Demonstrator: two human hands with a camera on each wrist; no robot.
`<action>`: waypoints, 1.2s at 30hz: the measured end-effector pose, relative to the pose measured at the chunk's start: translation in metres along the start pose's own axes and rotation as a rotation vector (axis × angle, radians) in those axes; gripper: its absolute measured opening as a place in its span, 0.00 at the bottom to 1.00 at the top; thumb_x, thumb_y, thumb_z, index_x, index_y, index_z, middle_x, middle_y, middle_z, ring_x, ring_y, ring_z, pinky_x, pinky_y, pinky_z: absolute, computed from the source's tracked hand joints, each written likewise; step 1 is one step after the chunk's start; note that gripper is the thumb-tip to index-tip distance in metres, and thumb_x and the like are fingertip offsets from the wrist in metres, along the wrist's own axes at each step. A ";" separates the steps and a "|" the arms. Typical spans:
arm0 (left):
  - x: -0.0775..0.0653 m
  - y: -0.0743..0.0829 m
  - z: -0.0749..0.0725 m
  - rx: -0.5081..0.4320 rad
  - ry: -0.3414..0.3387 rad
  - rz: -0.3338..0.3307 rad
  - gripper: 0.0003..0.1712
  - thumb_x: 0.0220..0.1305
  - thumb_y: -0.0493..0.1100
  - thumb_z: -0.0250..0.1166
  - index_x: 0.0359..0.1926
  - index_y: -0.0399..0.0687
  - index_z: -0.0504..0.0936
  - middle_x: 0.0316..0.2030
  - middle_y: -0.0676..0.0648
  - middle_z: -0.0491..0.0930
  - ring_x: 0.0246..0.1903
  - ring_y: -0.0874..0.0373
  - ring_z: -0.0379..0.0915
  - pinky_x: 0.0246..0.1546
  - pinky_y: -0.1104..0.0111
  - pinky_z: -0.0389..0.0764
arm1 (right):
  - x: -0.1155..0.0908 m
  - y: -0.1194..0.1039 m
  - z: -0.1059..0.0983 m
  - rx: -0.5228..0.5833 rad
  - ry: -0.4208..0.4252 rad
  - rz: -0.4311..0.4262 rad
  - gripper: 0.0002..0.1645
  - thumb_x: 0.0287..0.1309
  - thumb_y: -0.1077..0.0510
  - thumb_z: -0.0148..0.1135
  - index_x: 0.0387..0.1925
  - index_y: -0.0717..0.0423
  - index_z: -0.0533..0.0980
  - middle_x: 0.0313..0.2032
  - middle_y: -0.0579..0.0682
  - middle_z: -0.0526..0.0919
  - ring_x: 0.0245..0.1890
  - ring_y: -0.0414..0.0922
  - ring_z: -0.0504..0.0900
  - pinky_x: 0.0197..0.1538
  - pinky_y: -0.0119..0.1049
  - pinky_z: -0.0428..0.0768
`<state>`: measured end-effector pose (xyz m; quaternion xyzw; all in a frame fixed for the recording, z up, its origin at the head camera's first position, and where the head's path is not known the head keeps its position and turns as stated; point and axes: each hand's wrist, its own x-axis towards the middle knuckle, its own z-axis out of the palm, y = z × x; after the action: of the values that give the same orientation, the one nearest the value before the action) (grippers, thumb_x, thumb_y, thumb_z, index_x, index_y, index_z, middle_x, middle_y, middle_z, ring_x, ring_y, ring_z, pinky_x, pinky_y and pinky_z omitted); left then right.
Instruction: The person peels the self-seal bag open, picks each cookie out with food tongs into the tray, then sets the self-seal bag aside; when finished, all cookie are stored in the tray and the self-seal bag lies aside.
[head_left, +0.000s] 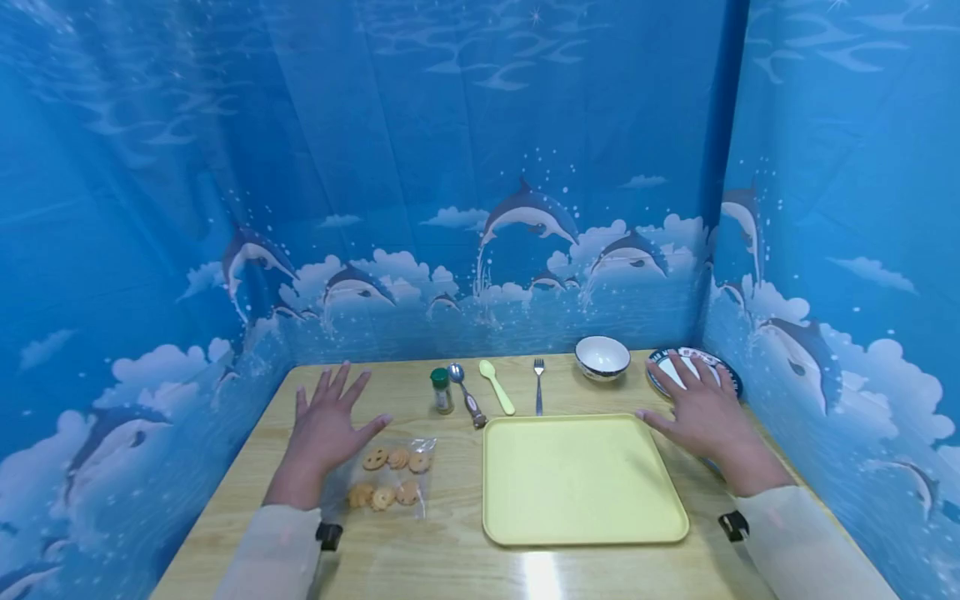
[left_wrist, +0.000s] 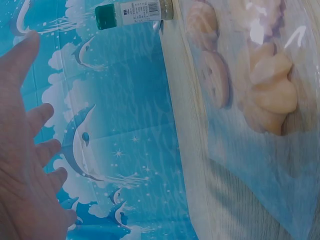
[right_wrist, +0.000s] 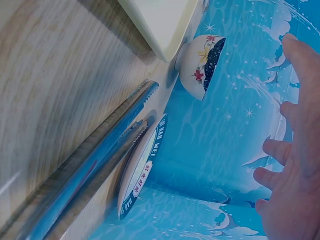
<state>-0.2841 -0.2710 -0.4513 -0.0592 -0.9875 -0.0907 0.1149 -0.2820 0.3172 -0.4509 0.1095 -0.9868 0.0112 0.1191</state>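
Note:
My left hand, fingers spread, hovers beside a clear bag of several cookies on the left of the table. It holds nothing; the left wrist view shows the cookies close up, apart from the fingers. On the other side, my right hand is also spread and holds nothing. It hides part of a plate with a dark lettered rim. Below that hand, a flat blue packet with serrated ends lies on the table, mostly hidden in the head view. Between the hands lies a pale yellow tray.
Behind the tray, a green-capped seasoning bottle, a metal spoon with a decorated handle, a pale yellow spoon and a fork lie or stand in a row. A white bowl sits farther right. Dolphin-print curtains enclose the table.

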 end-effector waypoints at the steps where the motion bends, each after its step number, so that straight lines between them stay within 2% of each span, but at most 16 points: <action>1: 0.000 0.000 0.000 -0.002 0.000 -0.001 0.56 0.61 0.82 0.53 0.81 0.61 0.53 0.82 0.41 0.41 0.80 0.34 0.30 0.72 0.28 0.25 | 0.000 0.000 0.001 -0.003 0.001 -0.002 0.55 0.64 0.18 0.43 0.81 0.40 0.50 0.79 0.65 0.51 0.77 0.71 0.45 0.73 0.76 0.41; 8: 0.000 -0.003 0.001 0.003 -0.009 0.000 0.54 0.63 0.79 0.56 0.81 0.62 0.52 0.82 0.40 0.41 0.80 0.33 0.31 0.73 0.29 0.28 | -0.001 -0.002 0.003 0.016 0.007 -0.015 0.54 0.64 0.19 0.45 0.81 0.40 0.51 0.79 0.65 0.52 0.77 0.71 0.45 0.73 0.77 0.39; 13: -0.002 -0.006 0.001 -0.004 -0.023 0.027 0.55 0.63 0.80 0.53 0.81 0.61 0.50 0.82 0.39 0.42 0.80 0.33 0.33 0.75 0.31 0.32 | -0.002 -0.017 0.000 0.089 0.009 -0.037 0.55 0.63 0.19 0.48 0.81 0.44 0.52 0.78 0.65 0.54 0.77 0.71 0.49 0.73 0.76 0.43; 19: -0.013 -0.009 -0.004 -0.102 -0.046 0.090 0.53 0.65 0.74 0.60 0.81 0.59 0.52 0.81 0.38 0.46 0.80 0.35 0.37 0.77 0.35 0.40 | -0.001 -0.059 -0.002 0.202 -0.006 -0.102 0.59 0.60 0.18 0.50 0.81 0.43 0.51 0.79 0.62 0.54 0.77 0.69 0.51 0.75 0.74 0.45; 25: -0.028 -0.010 -0.005 -0.222 -0.096 0.093 0.55 0.61 0.80 0.56 0.81 0.61 0.53 0.81 0.40 0.49 0.78 0.33 0.45 0.71 0.32 0.56 | -0.007 -0.109 0.000 0.261 0.018 -0.237 0.58 0.60 0.19 0.53 0.81 0.41 0.51 0.79 0.57 0.57 0.78 0.62 0.54 0.77 0.68 0.49; 29: -0.038 -0.009 -0.004 -0.312 -0.148 0.104 0.55 0.60 0.80 0.56 0.80 0.60 0.55 0.80 0.41 0.50 0.76 0.32 0.50 0.67 0.31 0.64 | -0.011 -0.137 0.004 0.289 0.028 -0.325 0.55 0.61 0.21 0.56 0.80 0.42 0.55 0.77 0.57 0.61 0.77 0.63 0.58 0.77 0.67 0.54; 32: -0.044 -0.008 -0.003 -0.322 -0.181 0.127 0.54 0.60 0.79 0.59 0.80 0.60 0.57 0.80 0.43 0.52 0.76 0.34 0.53 0.67 0.32 0.66 | -0.013 -0.155 0.007 0.310 0.014 -0.372 0.54 0.61 0.23 0.58 0.79 0.42 0.57 0.76 0.56 0.63 0.76 0.63 0.61 0.77 0.65 0.55; 36: -0.054 -0.009 -0.001 -0.299 -0.190 0.167 0.53 0.60 0.76 0.62 0.78 0.59 0.60 0.78 0.42 0.57 0.74 0.34 0.58 0.68 0.34 0.67 | -0.014 -0.178 0.014 0.314 -0.023 -0.419 0.53 0.61 0.23 0.57 0.79 0.41 0.56 0.76 0.54 0.64 0.75 0.60 0.63 0.77 0.62 0.57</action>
<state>-0.2335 -0.2854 -0.4647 -0.1658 -0.9610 -0.2206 0.0180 -0.2333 0.1461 -0.4683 0.3289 -0.9300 0.1379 0.0892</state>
